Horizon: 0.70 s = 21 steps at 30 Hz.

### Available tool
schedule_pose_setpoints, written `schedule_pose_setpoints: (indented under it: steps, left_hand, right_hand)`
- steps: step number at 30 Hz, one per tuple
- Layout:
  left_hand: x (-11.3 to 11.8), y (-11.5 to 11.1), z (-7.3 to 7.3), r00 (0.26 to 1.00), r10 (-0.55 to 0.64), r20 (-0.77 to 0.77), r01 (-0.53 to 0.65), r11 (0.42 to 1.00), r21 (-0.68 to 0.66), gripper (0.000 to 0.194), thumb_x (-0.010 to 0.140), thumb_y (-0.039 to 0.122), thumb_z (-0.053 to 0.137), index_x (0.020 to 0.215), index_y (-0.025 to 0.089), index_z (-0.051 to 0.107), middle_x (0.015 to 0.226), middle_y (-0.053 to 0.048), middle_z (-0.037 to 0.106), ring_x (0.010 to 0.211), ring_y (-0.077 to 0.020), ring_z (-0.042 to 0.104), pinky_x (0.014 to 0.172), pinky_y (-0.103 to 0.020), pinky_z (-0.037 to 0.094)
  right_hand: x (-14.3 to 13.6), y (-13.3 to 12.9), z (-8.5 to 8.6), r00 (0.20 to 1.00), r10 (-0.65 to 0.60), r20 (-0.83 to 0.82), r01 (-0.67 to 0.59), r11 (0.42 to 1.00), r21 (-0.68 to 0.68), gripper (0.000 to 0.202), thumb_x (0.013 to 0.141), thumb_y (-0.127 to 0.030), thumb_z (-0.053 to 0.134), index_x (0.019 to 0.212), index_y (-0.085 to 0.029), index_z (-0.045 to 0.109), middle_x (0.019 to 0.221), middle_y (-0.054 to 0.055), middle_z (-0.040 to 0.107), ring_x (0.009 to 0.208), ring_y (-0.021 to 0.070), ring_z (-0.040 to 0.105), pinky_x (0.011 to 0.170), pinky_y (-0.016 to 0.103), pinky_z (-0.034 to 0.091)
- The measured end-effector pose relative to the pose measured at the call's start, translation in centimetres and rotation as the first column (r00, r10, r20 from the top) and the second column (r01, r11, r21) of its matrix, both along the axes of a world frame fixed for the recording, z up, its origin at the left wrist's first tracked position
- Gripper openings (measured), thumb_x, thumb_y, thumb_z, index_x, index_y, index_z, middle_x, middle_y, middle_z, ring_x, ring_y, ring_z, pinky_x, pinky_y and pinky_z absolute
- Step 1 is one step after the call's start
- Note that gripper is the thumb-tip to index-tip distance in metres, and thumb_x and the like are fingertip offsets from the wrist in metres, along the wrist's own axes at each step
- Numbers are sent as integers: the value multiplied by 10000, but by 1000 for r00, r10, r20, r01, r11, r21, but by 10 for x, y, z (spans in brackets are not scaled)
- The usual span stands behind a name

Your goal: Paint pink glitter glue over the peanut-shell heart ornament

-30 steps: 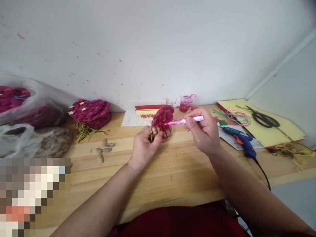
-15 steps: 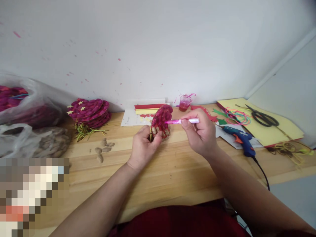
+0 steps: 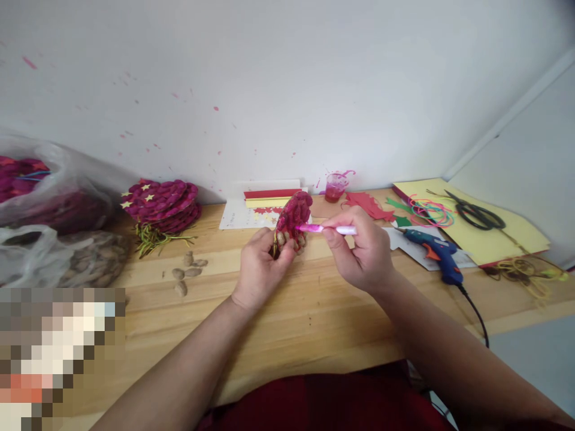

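My left hand [image 3: 260, 266] is closed around the lower edge of a round peanut craft [image 3: 295, 214] and holds it tilted up above the table. Most of its peanuts are magenta, while some near my thumb keep their natural tan. In a pinch grip, my right hand [image 3: 363, 257] holds a slim paintbrush [image 3: 346, 230] with a white, pink-stained handle. The brush points left, and its magenta tip meets the face of the craft. Behind it, a clear cup [image 3: 335, 190] of magenta paint stands by the wall.
Finished-looking magenta peanut pieces [image 3: 164, 203] are stacked at left, beside plastic bags [image 3: 33, 251]. Loose peanuts [image 3: 181, 288] lie on the wooden table [image 3: 287, 323]. At right are a blue glue gun [image 3: 444, 257] with a cord, black scissors [image 3: 480, 215], yellow paper [image 3: 516, 233] and coloured cords [image 3: 431, 211].
The brush and my right hand have shifted slightly down and left across the craft. Less tan shows on its lower peanuts. My left hand keeps its hold in nearly the same place.
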<state>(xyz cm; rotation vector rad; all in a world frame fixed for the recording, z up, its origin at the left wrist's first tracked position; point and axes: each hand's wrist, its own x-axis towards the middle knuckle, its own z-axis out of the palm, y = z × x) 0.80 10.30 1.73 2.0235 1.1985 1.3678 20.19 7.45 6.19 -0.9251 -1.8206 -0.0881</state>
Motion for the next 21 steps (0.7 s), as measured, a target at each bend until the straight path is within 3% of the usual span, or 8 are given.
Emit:
schedule_pose_setpoints:
  steps: [4,8,14,21]
  left_hand:
    - [0,1,0,1000,-13,26,13,1000,-9,268,881,252,627,646,213,505,640,22,470,588,-133,423,585,-278,339]
    - [-1,2,-1,995,-36,89,45,993,-109,266,907,316,618,675,219,532,663,3,520,602,-148,473,597,-291,386]
    - [-3,2,-5,976,-106,192,148,964,-223,304,926,394,637,693,223,541,632,2,553,560,-142,494,556,-285,411]
    - [0,1,0,898,-84,431,268,883,-386,331,889,449,724,721,207,574,586,22,593,497,-113,524,509,-249,432]
  right_hand:
    - [3,2,0,999,11,-32,-13,999,-41,61,976,-173,602,953,-229,597,804,-6,679,653,131,607,575,275,435]
    - [9,7,-2,984,-29,-176,10,994,-106,46,996,-237,615,953,-222,607,783,-8,637,644,127,560,584,285,419]
    - [12,15,-10,895,54,-443,-197,939,-283,195,1024,-394,616,922,-231,588,701,-28,558,616,129,512,571,286,399]
    - [14,14,-8,900,44,-433,-167,954,-250,189,1015,-391,632,926,-229,593,696,-30,562,607,130,519,577,293,406]
